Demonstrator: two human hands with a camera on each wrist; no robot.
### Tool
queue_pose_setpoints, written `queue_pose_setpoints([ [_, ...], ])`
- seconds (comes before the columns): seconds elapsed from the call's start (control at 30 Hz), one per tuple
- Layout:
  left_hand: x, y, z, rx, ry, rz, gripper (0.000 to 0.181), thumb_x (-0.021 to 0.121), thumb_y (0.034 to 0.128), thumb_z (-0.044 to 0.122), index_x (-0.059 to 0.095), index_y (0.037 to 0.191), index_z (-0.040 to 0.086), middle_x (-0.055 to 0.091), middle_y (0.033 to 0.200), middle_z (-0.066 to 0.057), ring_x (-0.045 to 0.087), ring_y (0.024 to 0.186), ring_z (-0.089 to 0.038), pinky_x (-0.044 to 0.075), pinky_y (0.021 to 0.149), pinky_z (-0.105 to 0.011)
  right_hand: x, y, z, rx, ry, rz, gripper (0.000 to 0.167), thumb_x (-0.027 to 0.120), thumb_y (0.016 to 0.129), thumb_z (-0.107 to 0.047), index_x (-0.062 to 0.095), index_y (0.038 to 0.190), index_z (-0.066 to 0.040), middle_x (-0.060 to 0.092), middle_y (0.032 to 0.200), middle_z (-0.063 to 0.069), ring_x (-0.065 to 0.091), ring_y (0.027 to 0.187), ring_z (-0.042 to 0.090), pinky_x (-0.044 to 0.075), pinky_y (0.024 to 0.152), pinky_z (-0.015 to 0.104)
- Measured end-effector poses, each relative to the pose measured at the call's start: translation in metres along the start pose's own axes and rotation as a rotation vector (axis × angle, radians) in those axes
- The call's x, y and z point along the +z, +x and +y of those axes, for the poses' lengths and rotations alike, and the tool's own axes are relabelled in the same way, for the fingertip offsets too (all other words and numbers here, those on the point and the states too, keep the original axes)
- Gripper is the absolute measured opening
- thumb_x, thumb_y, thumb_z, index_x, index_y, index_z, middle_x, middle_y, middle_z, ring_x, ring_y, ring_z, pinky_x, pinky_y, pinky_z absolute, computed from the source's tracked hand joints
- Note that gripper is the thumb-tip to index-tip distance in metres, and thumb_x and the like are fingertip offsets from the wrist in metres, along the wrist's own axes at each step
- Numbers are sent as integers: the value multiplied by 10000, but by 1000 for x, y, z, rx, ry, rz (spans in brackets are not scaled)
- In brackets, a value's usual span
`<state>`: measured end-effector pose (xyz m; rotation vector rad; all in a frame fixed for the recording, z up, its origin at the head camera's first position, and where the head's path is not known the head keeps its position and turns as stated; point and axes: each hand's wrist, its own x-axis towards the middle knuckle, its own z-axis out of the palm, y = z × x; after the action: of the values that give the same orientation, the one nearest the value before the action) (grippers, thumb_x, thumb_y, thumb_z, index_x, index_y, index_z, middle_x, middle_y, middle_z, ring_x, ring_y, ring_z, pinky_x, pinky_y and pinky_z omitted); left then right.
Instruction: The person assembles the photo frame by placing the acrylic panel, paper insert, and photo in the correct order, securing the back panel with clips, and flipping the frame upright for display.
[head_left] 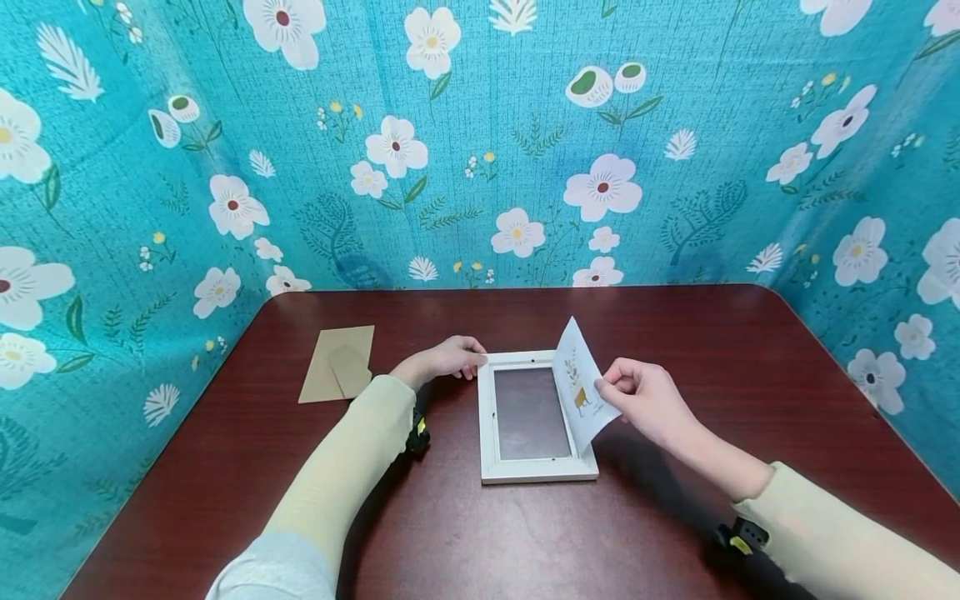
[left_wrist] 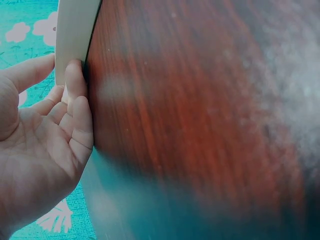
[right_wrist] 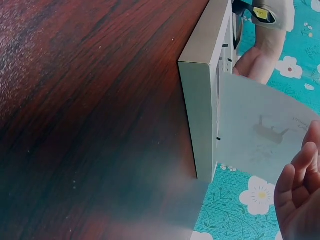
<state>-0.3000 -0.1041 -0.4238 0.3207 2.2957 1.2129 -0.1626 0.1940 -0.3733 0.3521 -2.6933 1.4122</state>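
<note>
Head view: the right hand (head_left: pixel 647 400) pinches a thin white paper sheet (head_left: pixel 577 383), slanting up from a white rectangular frame (head_left: pixel 487 429); the left hand (head_left: pixel 452 358) pinches the frame's far left corner.

I see a turquoise cloth (head_left: pixel 465 108) rising behind the far edge of the bench (head_left: pixel 712 333) and continuing along its left and right sides, with soft vertical creases in places. Large white flowers (head_left: pixel 602 187) with dark red or yellow centres, pale feathery leaves (head_left: pixel 680 144) and darker teal tree shapes (head_left: pixel 705 221) pattern it. The bench top is dark reddish-brown, streaked with grain and rounded at the far right corner. Light leaves a soft sheen (head_left: pixel 536 533) on its near middle, and my wrist views show it glossy.
</note>
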Motion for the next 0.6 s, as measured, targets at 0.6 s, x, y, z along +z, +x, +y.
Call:
queue_pose_setpoints([
  [0.6,0,0,0,0,2,4,197,558,986,158,590,1105,4,581,764,-60,564,666,-151,452,615,-251,18,1,-19,-40,-220,-29,146,665,849,-83,595,729,-127,559,561,-62,463,472,126,368,442,283],
])
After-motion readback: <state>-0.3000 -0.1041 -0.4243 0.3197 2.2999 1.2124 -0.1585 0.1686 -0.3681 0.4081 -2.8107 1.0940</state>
